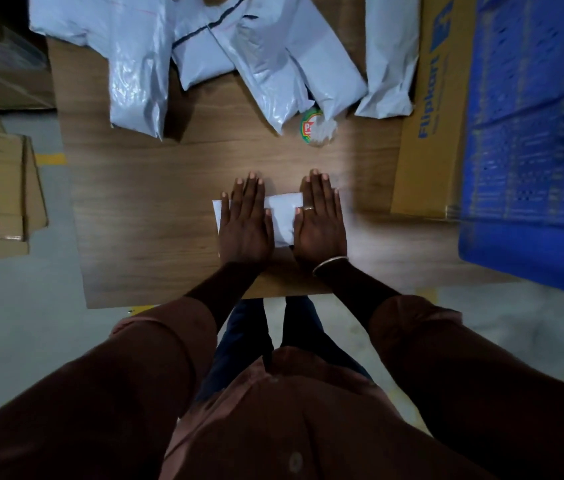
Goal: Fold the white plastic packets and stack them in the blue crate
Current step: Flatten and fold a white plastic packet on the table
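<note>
The desk (155,209) is carrying everything. The blue crate (530,168) is sitting well to the right of the folded packet (282,216), past a printed carton (429,133). Unfolded white packets (266,57) are lying heaped beyond the folded packet. The folded packet is lying under both palms, close to the desk's near edge. The left hand (244,226) and right hand (320,226) are pressing its two ends, each grip spread flat and pinching nothing. The slick plastic is probably waiting to spring open once the pressure lifts, and uneven pushing could be sliding it off the edge. A small round tub (318,129), beyond the packet, could get knocked.
</note>
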